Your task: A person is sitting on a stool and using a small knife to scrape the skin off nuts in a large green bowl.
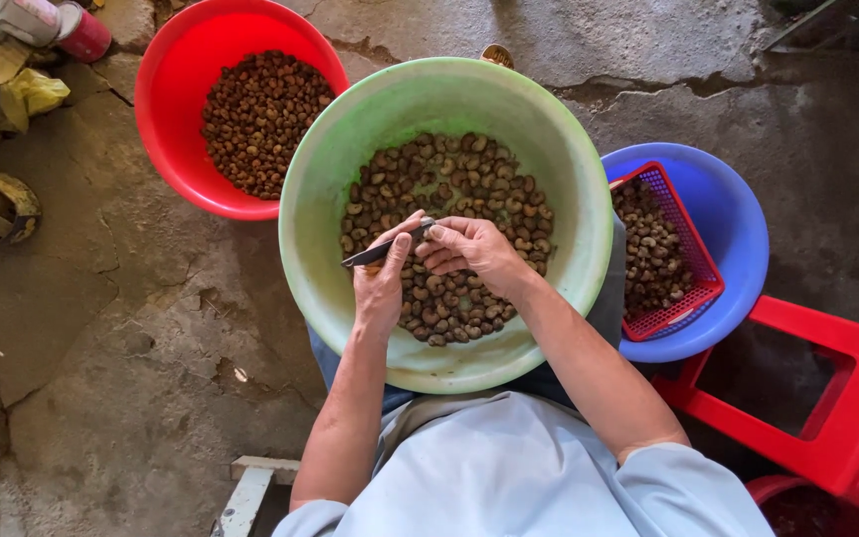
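My left hand [380, 283] is closed around a small dark knife [370, 255], whose blade sticks out to the left. My right hand [471, 251] meets it from the right, fingertips pinched on a nut at the knife's other end. Both hands hover over a large pale green basin [300, 214] on my lap. It holds a layer of brown nuts [469, 184].
A red basin [166, 109] of darker nuts stands at the upper left on cracked concrete. A blue basin [733, 214] with a red mesh basket [693, 259] of nuts sits to the right. A red plastic stool [847, 388] is at the lower right, and clutter lies at the upper left.
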